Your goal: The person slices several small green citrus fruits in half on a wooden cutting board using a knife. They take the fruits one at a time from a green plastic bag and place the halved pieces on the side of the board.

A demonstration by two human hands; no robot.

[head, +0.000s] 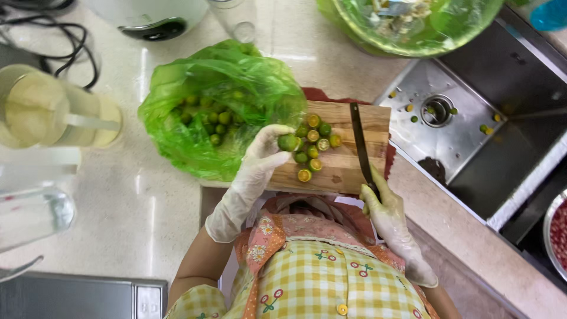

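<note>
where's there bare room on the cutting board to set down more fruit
The cutting board is bare along its near edge and between the fruit pile and the knife. The far left corner is crowded, where the left hand holds a fruit beside the green bag.

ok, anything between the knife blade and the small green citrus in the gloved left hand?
Yes. Cut halves are piled on the wooden cutting board between the left hand's small green citrus and the right hand's dark-bladed knife.
</note>
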